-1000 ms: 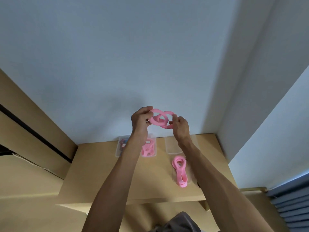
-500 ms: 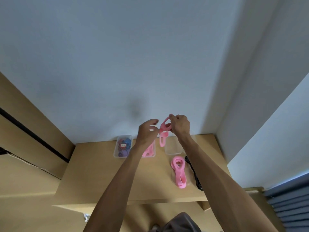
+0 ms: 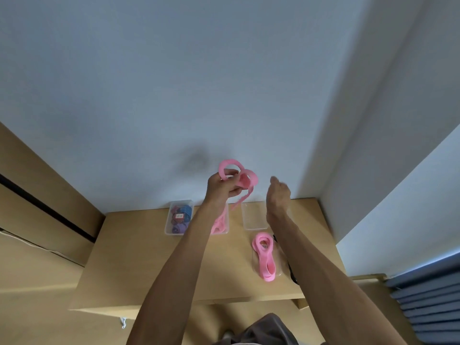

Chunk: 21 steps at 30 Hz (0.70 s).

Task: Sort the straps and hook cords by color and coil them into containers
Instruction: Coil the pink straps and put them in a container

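We now grip pink strap [image 3: 237,179] in left hand [image 3: 222,186] alone, above bench [image 3: 139,257]; right hand [image 3: 278,192] has let go, fingers loosely curled, holding nothing.

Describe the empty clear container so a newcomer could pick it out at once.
Look at the wooden table, along its far edge by the wall. Three clear containers sit in a row there; the empty container is the rightmost. Its neighbours hold pink straps and blue-purple ones.
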Available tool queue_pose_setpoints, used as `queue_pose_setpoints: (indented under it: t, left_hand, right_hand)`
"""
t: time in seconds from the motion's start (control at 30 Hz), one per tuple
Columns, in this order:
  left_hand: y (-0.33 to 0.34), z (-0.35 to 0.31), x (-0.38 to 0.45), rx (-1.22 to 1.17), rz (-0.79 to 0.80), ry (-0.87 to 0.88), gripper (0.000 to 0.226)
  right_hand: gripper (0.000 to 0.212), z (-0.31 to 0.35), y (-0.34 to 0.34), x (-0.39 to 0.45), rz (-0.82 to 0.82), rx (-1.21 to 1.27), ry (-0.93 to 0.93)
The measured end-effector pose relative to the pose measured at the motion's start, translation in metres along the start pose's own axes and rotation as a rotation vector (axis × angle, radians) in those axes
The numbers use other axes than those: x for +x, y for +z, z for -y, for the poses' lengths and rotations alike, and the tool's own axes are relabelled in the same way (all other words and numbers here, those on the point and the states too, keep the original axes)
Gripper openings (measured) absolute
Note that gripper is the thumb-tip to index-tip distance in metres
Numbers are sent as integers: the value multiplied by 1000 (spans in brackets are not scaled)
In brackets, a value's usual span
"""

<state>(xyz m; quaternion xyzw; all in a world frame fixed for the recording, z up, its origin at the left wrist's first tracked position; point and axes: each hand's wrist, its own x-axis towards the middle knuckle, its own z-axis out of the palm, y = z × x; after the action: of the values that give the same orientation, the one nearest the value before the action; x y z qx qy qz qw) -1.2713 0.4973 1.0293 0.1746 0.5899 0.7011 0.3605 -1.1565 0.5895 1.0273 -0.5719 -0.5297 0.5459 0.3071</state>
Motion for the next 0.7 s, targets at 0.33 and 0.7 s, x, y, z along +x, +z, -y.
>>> queue_pose_setpoints:
  t: [0.33,0.7]
  left_hand:
    - [-10,1,13,-128,-56,-110,17]
    - [-41,23,22,558,-313,-47,10]
  right_hand:
    - [40,-44,13,7,521,589,601]
    - [16,-30,19,27,166,436,446]
